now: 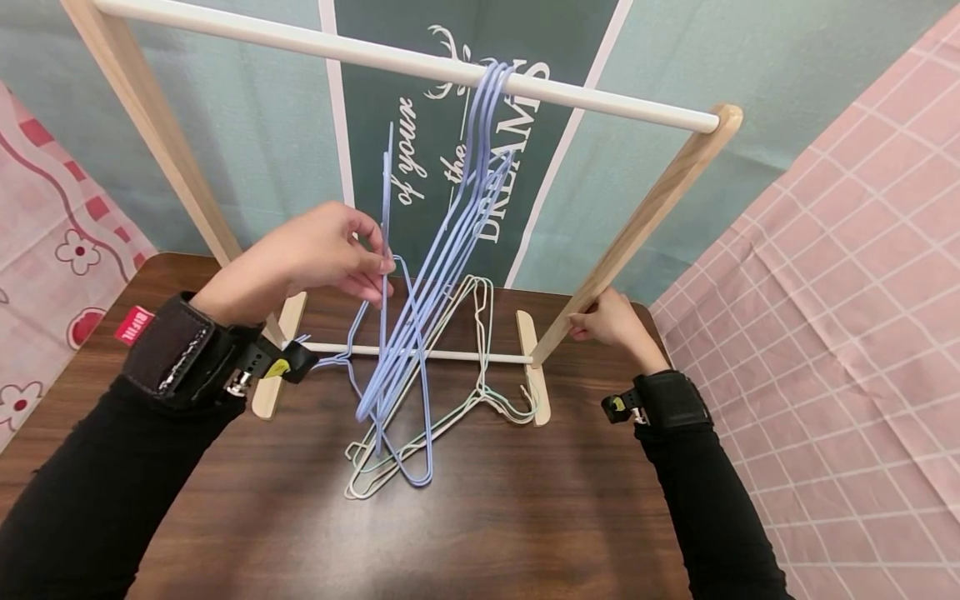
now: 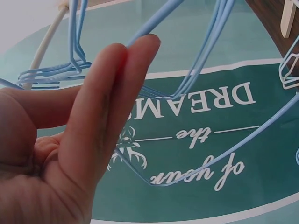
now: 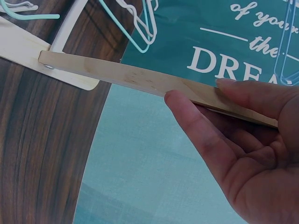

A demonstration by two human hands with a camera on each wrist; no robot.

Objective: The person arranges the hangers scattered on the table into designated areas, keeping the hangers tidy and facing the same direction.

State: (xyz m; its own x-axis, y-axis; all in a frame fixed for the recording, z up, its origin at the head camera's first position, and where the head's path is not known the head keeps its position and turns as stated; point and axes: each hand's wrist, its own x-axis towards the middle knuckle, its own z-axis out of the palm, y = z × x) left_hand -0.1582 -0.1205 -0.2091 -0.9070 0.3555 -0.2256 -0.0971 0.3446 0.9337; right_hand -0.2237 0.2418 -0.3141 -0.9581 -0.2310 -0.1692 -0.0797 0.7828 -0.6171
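My left hand [image 1: 330, 250] pinches a light blue hanger [image 1: 386, 183] between thumb and fingers, and in the head view that hanger stands nearly edge-on. In the left wrist view the same hanger [image 2: 159, 18] runs behind the fingertips. To its right, several blue hangers [image 1: 480, 125] hang by their hooks from the rack's white top rod [image 1: 615, 101]. My right hand [image 1: 611, 321] grips the wooden right post [image 1: 645, 225] low down, thumb and fingers on either side. The right wrist view shows this hold on the post [image 3: 140, 78] closely.
Below the rod, another blue hanger [image 1: 428, 400] leans across the lower rod [image 1: 487, 357] near white and mint hangers [image 1: 401, 454] on the brown table [image 1: 525, 517]. The left post [image 1: 161, 125] stands beside my left forearm. A green printed cloth [image 1: 420, 225] hangs behind.
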